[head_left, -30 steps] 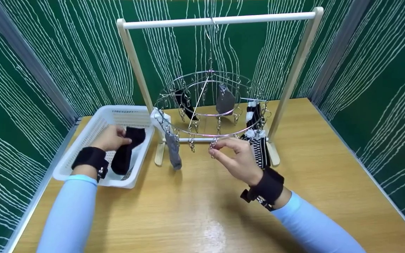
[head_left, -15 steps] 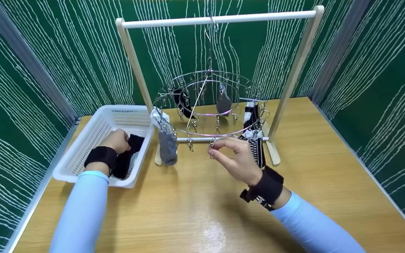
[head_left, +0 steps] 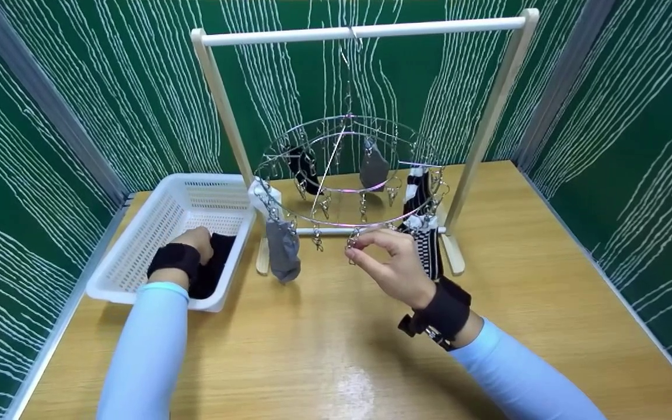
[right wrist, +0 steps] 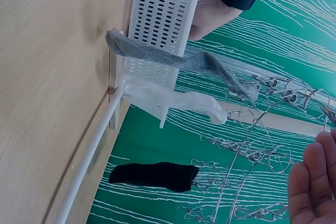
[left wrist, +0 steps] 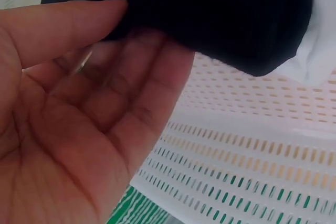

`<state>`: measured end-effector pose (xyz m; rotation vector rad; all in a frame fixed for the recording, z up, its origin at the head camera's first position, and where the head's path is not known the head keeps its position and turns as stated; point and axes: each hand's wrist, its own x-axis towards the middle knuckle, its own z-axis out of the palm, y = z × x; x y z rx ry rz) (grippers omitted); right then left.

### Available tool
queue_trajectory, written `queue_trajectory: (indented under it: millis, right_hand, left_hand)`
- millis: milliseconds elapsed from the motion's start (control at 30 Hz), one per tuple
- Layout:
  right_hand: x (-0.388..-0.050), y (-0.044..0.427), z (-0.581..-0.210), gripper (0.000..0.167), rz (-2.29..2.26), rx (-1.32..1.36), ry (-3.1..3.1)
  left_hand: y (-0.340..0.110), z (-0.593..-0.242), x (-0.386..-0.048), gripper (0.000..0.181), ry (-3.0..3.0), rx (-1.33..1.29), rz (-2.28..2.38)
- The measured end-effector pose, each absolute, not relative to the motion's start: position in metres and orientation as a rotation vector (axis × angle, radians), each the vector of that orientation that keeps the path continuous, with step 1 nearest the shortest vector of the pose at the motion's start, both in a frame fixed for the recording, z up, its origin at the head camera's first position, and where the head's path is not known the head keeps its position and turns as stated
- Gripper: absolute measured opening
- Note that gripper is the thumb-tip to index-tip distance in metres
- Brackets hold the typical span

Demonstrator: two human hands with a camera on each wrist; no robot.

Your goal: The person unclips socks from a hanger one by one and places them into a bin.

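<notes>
Left grip [head_left: 197, 242]: thumb and fingers come together at the border of the black sock [head_left: 217, 265], with only a narrow gap between them; as I judge, it pinches the cloth rather lightly.
Right grip [head_left: 391, 259]: thumb and forefinger close around one metal clip [head_left: 352, 239]; whether the mouth of it is spread, I cannot tell.
Black sock: low inside the white basket [head_left: 213, 192], toward its right wall; some white cloth [left wrist: 317, 45] shows behind it in the left wrist view.
Metal clip: at the near side of the round wire hanger [head_left: 350, 191], which hangs from the rack [head_left: 289, 37].
Danger for the sock: such a thin hold could let it slip, or the white cloth could come up together with it.
Danger for the hanger: it hangs freely, so a strong pull on the clip would probably tilt or turn it.
Edges: the basket's right rim lies between the two grips, and the grey sock [head_left: 283, 251] hangs near this rim; a low path could brush both.
Room: before the hanger, the counter [head_left: 324, 350] offers a wide bare stretch; beside the right grip, the striped socks [head_left: 429, 251] hang close and leave little space.
</notes>
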<state>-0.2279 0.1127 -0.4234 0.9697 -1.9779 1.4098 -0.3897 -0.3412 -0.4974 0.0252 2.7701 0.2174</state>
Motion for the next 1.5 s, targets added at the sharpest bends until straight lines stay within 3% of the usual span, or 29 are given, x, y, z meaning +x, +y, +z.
queue_trajectory:
  millis: [200,267,433,667,867,1067,1300,1500]
  right_hand:
    - [-0.227,0.114,-0.423,0.008,1.425,0.959,-1.990]
    - [-0.226,0.114,-0.424,0.007,1.416,0.955,-1.992]
    - [-0.226,0.115,-0.424,0.008,1.403,0.950,-1.991]
    - [-0.227,0.116,-0.424,0.007,1.388,0.942,-1.986]
    - [-0.225,0.116,-0.423,0.008,1.419,0.957,-1.988]
    - [-0.224,0.117,-0.422,0.008,1.421,0.964,-1.981]
    - [-0.225,0.118,-0.422,0.006,1.408,0.950,-1.969]
    - [-0.225,0.119,-0.419,0.002,1.418,0.970,-1.972]
  left_hand:
    - [-0.339,-0.496,-0.393,0.006,2.912,0.020,0.265]
    - [-0.325,-0.473,-0.379,0.002,2.950,0.024,0.343]
    - [-0.285,-0.407,-0.338,0.030,3.021,0.048,0.481]
    - [-0.257,-0.370,-0.317,0.036,3.270,0.149,0.728]
    - [-0.241,-0.345,-0.298,0.027,3.459,0.395,0.925]
    - [-0.217,-0.325,-0.278,0.030,3.445,0.626,1.005]
    - [-0.179,-0.319,-0.252,0.032,3.420,1.086,0.930]
    - [-0.154,-0.324,-0.239,0.042,3.403,1.309,0.737]
